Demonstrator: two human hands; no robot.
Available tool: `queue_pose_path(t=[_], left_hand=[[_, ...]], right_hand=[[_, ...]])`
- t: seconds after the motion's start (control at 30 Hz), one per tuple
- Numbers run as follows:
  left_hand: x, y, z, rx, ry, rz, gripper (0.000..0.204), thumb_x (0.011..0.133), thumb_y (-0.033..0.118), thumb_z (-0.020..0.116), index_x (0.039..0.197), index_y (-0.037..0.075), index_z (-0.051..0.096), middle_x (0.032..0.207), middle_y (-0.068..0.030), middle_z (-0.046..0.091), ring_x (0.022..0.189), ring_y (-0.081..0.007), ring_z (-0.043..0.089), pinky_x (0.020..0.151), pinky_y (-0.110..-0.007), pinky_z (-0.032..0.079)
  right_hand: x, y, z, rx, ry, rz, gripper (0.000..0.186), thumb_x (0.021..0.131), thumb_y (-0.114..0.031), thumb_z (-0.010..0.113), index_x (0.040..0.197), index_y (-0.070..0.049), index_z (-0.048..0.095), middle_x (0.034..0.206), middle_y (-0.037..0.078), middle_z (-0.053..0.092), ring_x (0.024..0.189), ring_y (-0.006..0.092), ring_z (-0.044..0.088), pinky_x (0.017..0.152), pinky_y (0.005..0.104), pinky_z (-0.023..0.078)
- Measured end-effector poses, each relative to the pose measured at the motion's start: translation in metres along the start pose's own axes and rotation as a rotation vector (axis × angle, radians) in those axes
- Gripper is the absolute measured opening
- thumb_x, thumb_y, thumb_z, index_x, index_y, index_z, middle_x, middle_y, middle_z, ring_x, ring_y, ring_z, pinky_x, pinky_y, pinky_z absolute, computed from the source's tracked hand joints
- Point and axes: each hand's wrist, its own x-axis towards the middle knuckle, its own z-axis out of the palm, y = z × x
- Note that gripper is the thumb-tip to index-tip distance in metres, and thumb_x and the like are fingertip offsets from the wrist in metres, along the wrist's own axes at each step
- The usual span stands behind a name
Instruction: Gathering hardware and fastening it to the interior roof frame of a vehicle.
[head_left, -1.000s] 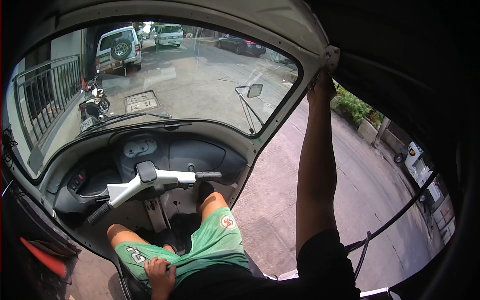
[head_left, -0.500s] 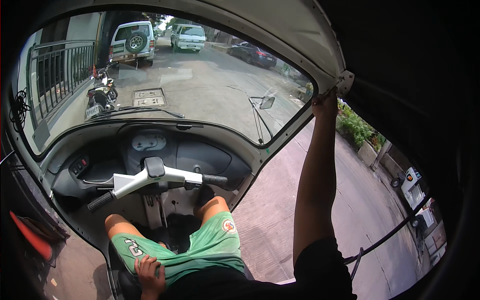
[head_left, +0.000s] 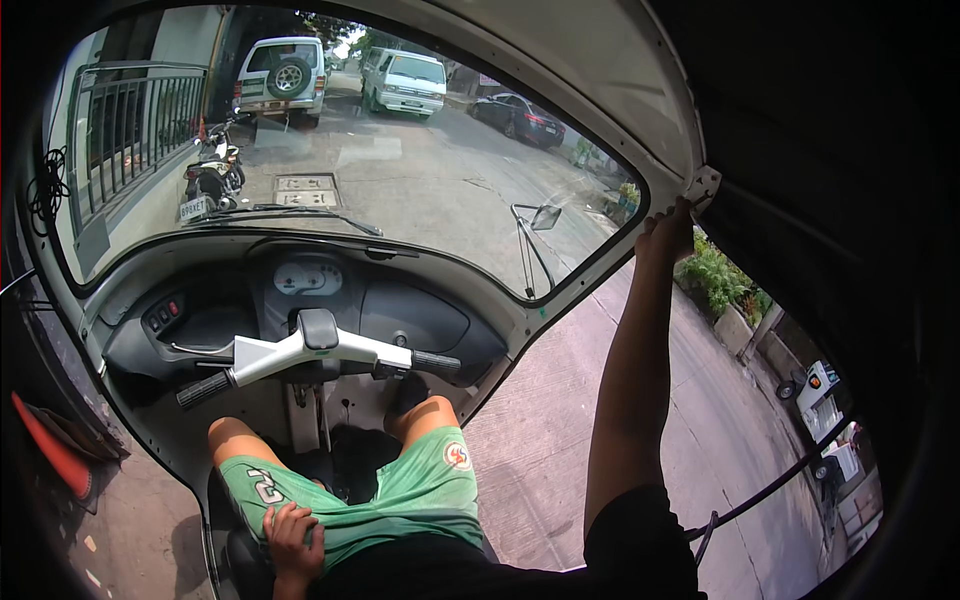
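Note:
My right hand (head_left: 665,230) is raised on an outstretched arm and grips the white frame post (head_left: 700,185) at the upper right corner of the windshield. My left hand (head_left: 293,540) lies on my green shorts (head_left: 390,500) over the left thigh, fingers slightly bent and apart. Above my lap are white handlebars (head_left: 280,355) with black grips, a grey dashboard (head_left: 420,300) with gauges (head_left: 307,279) and red and black switches at its left.
Through the windshield are a white van (head_left: 410,85), a white SUV (head_left: 280,80), a dark sedan (head_left: 520,120), a motorcycle (head_left: 215,170) and a railing (head_left: 130,130). The open right side shows pavement, plants (head_left: 725,280) and parked vehicles. An orange cone (head_left: 55,450) stands at left.
The white van has come nearer along the street. My view has shifted, so the windshield and right hand appear farther right in the picture. Both hands stay where they were.

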Motion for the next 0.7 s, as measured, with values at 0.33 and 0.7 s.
queue_pose_path(t=[0.33,0.7], left_hand=[[0.0,-0.003,0.004,0.007,0.014,0.001,0.012,0.078,0.019,0.068,0.085,0.009,0.066,0.1,-0.0058,0.067,0.113,-0.0306,0.06,0.11,-0.053,0.03],[0.001,-0.001,0.003,0.001,0.032,-0.006,0.011,0.077,0.018,0.068,0.083,0.009,0.066,0.098,-0.0054,0.068,0.112,-0.0306,0.06,0.11,-0.052,0.031]], right_hand=[[0.013,0.011,-0.01,0.154,-0.221,0.157,0.035,0.102,-0.04,0.052,0.104,-0.007,0.064,0.06,-0.006,0.03,0.046,0.0071,0.025,0.043,0.0251,0.021],[0.031,0.017,-0.014,0.137,-0.182,0.166,0.038,0.095,-0.047,0.058,0.092,-0.009,0.065,0.06,-0.007,0.036,0.048,0.0074,0.031,0.044,0.0255,0.023]])
